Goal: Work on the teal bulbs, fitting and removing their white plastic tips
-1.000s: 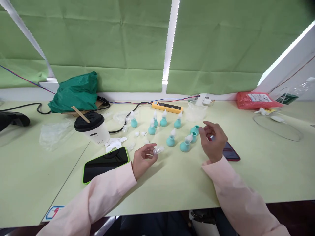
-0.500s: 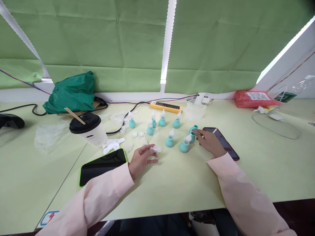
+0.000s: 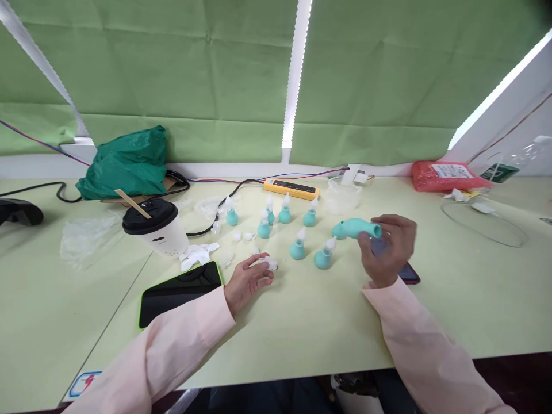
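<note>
My right hand (image 3: 388, 250) is lifted above the table and closed round a teal rubber bulb (image 3: 356, 228), which lies sideways in my fingers with its open neck pointing left. My left hand (image 3: 246, 280) rests on the table, fingers curled on a small clear plastic tip (image 3: 269, 263). Several teal bulbs with clear tips stand upright between the hands, among them one (image 3: 323, 256) near my right hand and another (image 3: 297, 247) further left. Loose white tips (image 3: 242, 235) lie behind my left hand.
A black phone in a green case (image 3: 180, 292) lies left of my left hand, and a red phone (image 3: 406, 273) shows under my right hand. A lidded coffee cup (image 3: 155, 227), white scraps (image 3: 196, 253), a yellow power strip (image 3: 292, 188), a green bag (image 3: 125, 164) and a red packet (image 3: 444, 175) stand further back.
My right hand reached down to the bulbs beside the red phone, took one teal bulb and raised it off the table. My left hand stayed put with the clear tip.
</note>
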Action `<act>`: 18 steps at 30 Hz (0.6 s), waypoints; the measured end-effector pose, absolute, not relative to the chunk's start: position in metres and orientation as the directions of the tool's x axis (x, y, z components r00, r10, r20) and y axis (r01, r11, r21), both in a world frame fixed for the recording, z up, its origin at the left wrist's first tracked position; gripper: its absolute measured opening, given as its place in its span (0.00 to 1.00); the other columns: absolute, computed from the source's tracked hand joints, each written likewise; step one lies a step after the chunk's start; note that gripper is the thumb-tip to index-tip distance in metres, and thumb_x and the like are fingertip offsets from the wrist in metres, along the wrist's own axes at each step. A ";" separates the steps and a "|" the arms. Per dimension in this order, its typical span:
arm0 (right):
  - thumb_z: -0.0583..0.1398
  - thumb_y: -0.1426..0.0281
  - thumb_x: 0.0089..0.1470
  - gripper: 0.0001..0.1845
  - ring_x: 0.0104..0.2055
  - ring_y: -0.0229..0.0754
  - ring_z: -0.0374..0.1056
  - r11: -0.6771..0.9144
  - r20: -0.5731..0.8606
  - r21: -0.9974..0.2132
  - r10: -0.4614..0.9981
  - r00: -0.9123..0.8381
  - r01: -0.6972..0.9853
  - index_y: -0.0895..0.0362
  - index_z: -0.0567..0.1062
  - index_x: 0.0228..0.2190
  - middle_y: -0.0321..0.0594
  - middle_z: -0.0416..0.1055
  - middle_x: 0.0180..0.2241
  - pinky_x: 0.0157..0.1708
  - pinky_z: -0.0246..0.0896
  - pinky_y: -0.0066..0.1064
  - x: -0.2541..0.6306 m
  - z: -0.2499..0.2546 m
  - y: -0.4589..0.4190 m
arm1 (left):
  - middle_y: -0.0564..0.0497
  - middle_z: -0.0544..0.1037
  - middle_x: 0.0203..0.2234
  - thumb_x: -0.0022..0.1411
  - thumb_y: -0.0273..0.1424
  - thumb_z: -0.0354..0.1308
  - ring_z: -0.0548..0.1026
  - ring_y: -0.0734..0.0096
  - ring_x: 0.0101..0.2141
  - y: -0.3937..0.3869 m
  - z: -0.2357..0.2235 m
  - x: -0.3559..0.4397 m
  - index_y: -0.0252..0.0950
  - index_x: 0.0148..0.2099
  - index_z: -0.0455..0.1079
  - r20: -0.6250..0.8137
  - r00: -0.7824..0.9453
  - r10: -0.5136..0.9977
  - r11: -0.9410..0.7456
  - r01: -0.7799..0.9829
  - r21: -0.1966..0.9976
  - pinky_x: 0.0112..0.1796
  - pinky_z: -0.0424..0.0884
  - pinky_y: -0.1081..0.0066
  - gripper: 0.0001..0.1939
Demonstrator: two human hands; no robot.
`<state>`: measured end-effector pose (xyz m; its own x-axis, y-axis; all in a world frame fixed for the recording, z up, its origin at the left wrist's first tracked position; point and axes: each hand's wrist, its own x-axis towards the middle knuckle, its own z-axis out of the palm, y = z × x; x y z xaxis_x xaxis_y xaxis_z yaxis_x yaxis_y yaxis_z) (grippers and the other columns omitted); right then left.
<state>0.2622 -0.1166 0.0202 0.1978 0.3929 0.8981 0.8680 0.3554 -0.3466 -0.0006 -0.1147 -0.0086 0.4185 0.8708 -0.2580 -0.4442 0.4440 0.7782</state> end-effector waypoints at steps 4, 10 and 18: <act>0.56 0.76 0.39 0.25 0.43 0.48 0.63 0.825 0.937 -0.210 0.323 -0.133 0.525 0.53 0.57 0.42 0.46 0.59 0.44 0.31 0.65 0.40 0.227 0.017 -0.140 | 0.48 0.72 0.29 0.46 0.26 0.59 0.70 0.78 0.24 -0.117 -0.008 0.000 0.30 0.40 0.63 -0.255 0.435 0.863 0.442 -0.408 0.799 0.27 0.68 0.76 0.16; 0.60 0.74 0.40 0.21 0.33 0.42 0.66 0.753 0.785 -0.294 0.541 -0.300 0.589 0.56 0.62 0.38 0.42 0.69 0.31 0.31 0.64 0.34 0.190 -0.008 -0.151 | 0.50 0.71 0.25 0.48 0.30 0.58 0.67 0.81 0.22 -0.124 -0.002 0.003 0.31 0.35 0.65 -0.190 0.482 0.855 0.391 -0.360 0.847 0.20 0.64 0.80 0.11; 0.54 0.71 0.47 0.12 0.35 0.43 0.62 0.715 0.620 -0.302 0.650 -0.440 0.631 0.57 0.59 0.37 0.44 0.64 0.32 0.30 0.62 0.36 0.188 -0.016 -0.147 | 0.49 0.72 0.25 0.45 0.30 0.60 0.70 0.76 0.23 -0.127 0.001 0.003 0.29 0.41 0.64 -0.167 0.516 0.840 0.308 -0.202 0.929 0.27 0.69 0.72 0.19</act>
<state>0.1885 -0.1474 -0.0165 -0.4399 0.6498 0.6199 0.6308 0.7149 -0.3017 0.0029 -0.1265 0.0013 0.5157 0.8404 -0.1665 -0.2024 0.3084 0.9295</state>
